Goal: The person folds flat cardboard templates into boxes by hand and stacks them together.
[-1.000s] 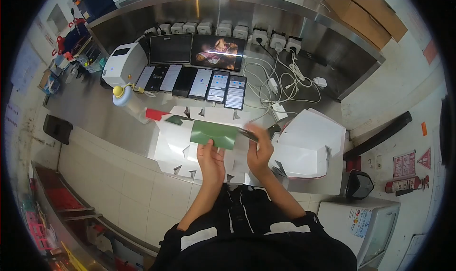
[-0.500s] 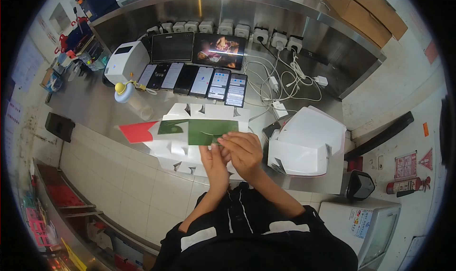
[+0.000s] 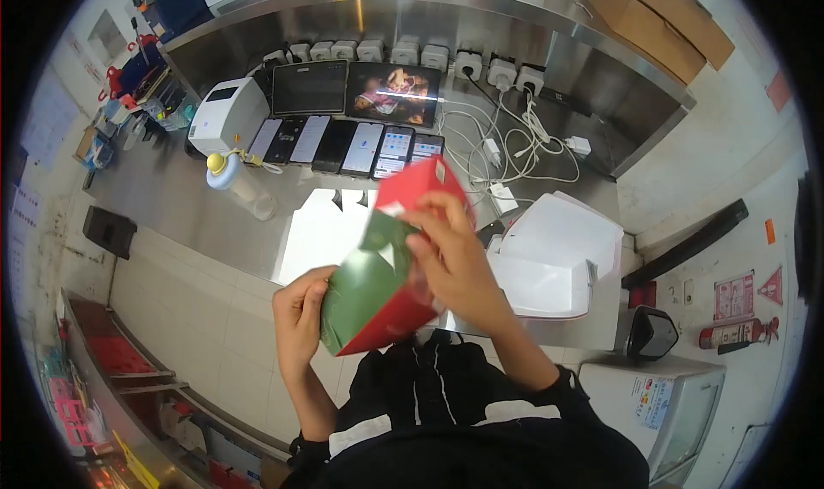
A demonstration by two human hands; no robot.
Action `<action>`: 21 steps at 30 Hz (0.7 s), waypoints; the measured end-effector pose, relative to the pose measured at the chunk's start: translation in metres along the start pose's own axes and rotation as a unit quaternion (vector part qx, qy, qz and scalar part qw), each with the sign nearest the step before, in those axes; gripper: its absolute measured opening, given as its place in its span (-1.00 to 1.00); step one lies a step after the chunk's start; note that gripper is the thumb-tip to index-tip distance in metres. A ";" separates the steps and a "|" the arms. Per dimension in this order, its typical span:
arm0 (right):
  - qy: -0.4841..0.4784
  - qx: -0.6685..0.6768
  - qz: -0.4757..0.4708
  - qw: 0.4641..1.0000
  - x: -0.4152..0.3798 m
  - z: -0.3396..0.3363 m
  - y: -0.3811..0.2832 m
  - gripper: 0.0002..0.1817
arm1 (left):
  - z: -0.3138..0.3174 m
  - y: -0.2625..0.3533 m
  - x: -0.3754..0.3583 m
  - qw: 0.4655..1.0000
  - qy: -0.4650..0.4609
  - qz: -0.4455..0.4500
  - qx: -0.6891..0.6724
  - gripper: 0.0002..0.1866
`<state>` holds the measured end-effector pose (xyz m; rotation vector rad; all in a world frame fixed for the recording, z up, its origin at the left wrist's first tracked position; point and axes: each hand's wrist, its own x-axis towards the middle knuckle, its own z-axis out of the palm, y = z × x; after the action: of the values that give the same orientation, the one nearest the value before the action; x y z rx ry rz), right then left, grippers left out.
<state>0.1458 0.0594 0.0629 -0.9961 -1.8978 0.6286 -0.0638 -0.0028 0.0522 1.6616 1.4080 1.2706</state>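
A partly folded red and green carton [image 3: 365, 287] is held up over the counter's front edge, tilted and a little blurred. My left hand [image 3: 300, 313] pinches its lower left end between thumb and fingers. At the upper right, my right hand [image 3: 455, 262] grips the carton near where its green side meets a red flap. Beneath it lies white flat cardboard [image 3: 319, 232] with cut-out notches, partly covered by the carton. To the right of my right hand stands an open white box [image 3: 549, 283] with its lid raised.
Several phones [image 3: 360, 150] lie in a row before two tablets [image 3: 352, 90]. A white printer [image 3: 227, 116] and a yellow-capped bottle [image 3: 240, 184] are at the left. White charging cables [image 3: 524, 146] tangle at the back right of the steel counter [image 3: 184, 206].
The carton has turned from a flat green-and-red strip into a tilted, partly folded shape. My left hand has moved left to its lower end; my right hand has shifted up and right.
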 end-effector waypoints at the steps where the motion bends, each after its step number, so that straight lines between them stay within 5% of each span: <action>1: -0.009 0.032 0.042 0.999 -0.006 0.001 -0.005 -0.83 | -0.004 0.002 0.001 0.999 -0.028 0.002 0.018 -0.60; 2: -0.012 0.032 0.041 0.999 -0.010 0.002 -0.002 -0.83 | -0.003 0.004 0.000 1.000 -0.025 0.000 0.018 -0.60; 4: 0.031 0.196 0.171 0.965 -0.017 0.006 0.015 -0.89 | 0.001 0.006 0.001 0.986 0.157 -0.021 0.051 -0.52; 6: 0.100 0.232 0.174 0.952 -0.016 0.006 0.026 -0.90 | 0.004 0.014 0.000 0.983 0.164 -0.056 -0.052 -0.37; 8: 0.197 0.272 0.187 0.923 -0.018 0.003 0.029 -0.91 | 0.016 0.025 0.000 0.968 0.158 0.137 0.138 -0.17; 12: 0.130 0.382 0.179 0.897 -0.010 -0.011 0.013 -0.88 | 0.010 0.006 0.003 0.960 0.085 0.151 0.220 -0.34; 14: 0.081 0.361 0.162 0.915 0.001 -0.018 0.003 -0.87 | 0.002 0.010 0.012 0.973 0.059 0.112 0.193 -0.50; 16: -0.068 0.167 0.019 0.983 0.007 -0.018 -0.014 -0.91 | -0.009 0.001 0.020 0.934 -0.038 0.232 0.271 -0.55; 17: -0.093 0.119 0.054 0.987 0.006 -0.015 -0.025 -0.90 | -0.011 -0.003 0.023 0.924 -0.055 0.265 0.270 -0.57; 18: -0.084 0.116 0.057 0.988 0.003 -0.008 -0.026 -0.90 | -0.013 -0.010 0.025 0.923 -0.062 0.271 0.267 -0.57; 21: 0.173 -0.006 0.080 0.982 -0.005 0.016 -0.027 -0.87 | -0.018 -0.030 0.032 0.908 -0.028 0.315 0.276 -0.56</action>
<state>0.1224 0.0400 0.0728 -1.1894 -1.5297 0.4983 -0.0926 0.0332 0.0403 2.6783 1.3134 1.1779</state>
